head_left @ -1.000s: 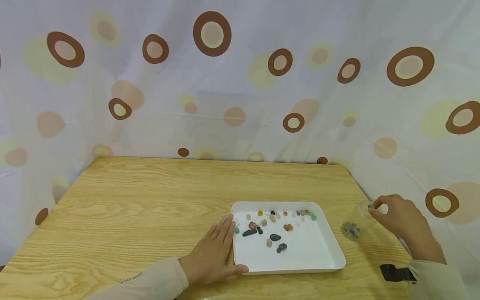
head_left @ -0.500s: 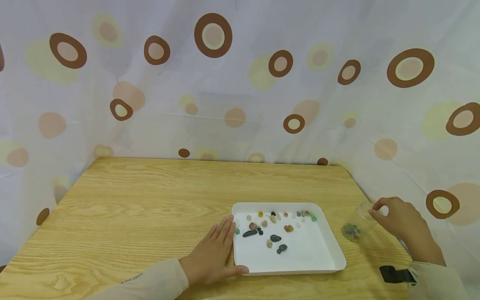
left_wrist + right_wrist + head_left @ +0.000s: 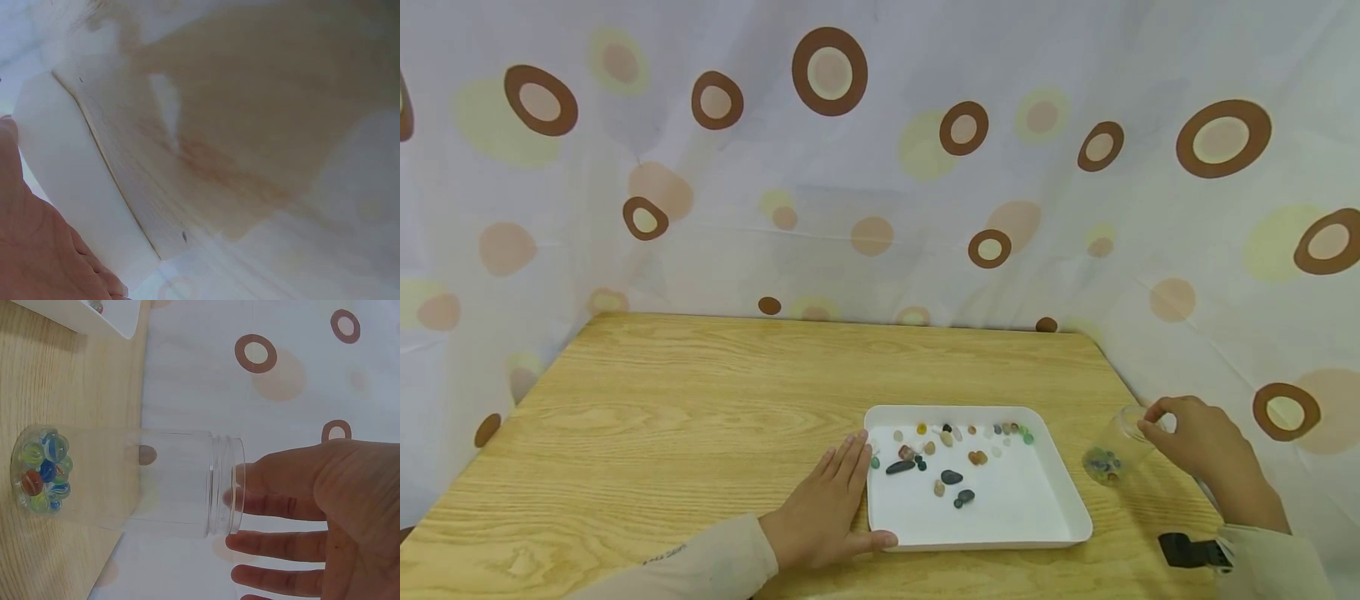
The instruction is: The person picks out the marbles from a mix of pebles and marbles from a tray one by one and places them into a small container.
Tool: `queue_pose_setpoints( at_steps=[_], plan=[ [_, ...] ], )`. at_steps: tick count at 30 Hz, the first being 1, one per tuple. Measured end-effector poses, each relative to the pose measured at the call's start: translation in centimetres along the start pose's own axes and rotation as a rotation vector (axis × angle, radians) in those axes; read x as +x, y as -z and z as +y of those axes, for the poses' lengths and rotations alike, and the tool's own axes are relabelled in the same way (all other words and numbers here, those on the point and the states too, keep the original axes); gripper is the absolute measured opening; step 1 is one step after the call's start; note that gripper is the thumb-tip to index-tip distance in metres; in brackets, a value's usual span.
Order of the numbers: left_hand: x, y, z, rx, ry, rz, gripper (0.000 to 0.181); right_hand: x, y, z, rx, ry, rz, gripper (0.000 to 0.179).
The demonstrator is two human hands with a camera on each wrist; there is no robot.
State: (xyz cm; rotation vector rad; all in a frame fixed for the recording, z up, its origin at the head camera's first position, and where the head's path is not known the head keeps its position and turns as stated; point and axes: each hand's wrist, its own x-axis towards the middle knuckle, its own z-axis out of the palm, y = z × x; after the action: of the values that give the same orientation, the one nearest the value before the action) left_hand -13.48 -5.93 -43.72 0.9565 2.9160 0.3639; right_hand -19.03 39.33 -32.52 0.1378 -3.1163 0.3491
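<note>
My left hand (image 3: pixel 823 508) lies against the left side of a white tray (image 3: pixel 1007 512), fingers straight along its edge and thumb at the near left corner. Small polished stones (image 3: pixel 951 477), dark, tan, orange and green, are scattered over the tray floor. To the tray's right stands a clear jar (image 3: pixel 175 481) without a lid. Several glass marbles (image 3: pixel 47 469), blue, green, yellow and one reddish, lie at its bottom. My right hand (image 3: pixel 1206 446) is at the jar's mouth, thumb and index fingertips just at the rim. No marble shows between them.
The wooden table (image 3: pixel 700 417) extends left and behind the tray. A white curtain (image 3: pixel 880 183) with brown rings hangs behind and along the right side, close to my right hand. A black strap (image 3: pixel 1191 552) sticks out at my right cuff.
A small bluish marble was between my right thumb and finger a second ago; it has left them at the jar's mouth. The marbles inside shifted. My left hand has stayed in place.
</note>
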Motion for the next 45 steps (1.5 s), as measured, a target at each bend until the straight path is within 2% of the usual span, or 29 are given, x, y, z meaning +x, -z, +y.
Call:
queue_pose_setpoints(
  at_steps=[5, 9, 17, 24, 28, 32, 36, 40, 45],
  plan=[
    [0.0, -0.2, -0.1, 0.002, -0.003, -0.001, 0.108, 0.0, -0.1, -0.1, 0.001, 0.013, 0.011, 0.032],
    [0.1, -0.3, -0.1, 0.004, 0.0, -0.004, 0.108, 0.2, -0.1, -0.7, -0.015, 0.048, 0.056, 0.033],
    [0.1, -0.2, -0.2, 0.016, -0.009, -0.001, 0.108, 0.4, -0.7, -3.4, -0.006, 0.124, 0.15, 0.033],
    [0.2, -0.1, -0.2, 0.007, -0.007, -0.012, 0.108, 1.1, -1.9, -5.7, 0.039, 0.147, 0.149, 0.034],
    [0.3, -0.2, -0.3, 0.016, -0.01, -0.006, 0.108, 2.1, -3.3, -6.4, 0.041, 0.202, 0.151, 0.028],
    [0.2, -0.4, -0.3, 0.002, -0.009, -0.001, 0.107, 3.3, -5.1, -6.8, 0.036, 0.249, 0.112, 0.026],
    [0.1, -0.5, -0.3, 0.002, -0.012, 0.005, 0.107, 4.1, -6.6, -7.0, 0.024, 0.245, 0.007, 0.026],
    [0.1, -0.4, -0.2, 0.017, -0.014, 0.005, 0.108, 4.5, -7.5, -7.0, -0.004, 0.213, -0.11, 0.026],
    [0.0, -0.1, -0.1, 0.028, -0.011, 0.011, 0.108, 4.8, -8.0, -7.0, -0.025, 0.162, -0.172, 0.026]
  ],
)
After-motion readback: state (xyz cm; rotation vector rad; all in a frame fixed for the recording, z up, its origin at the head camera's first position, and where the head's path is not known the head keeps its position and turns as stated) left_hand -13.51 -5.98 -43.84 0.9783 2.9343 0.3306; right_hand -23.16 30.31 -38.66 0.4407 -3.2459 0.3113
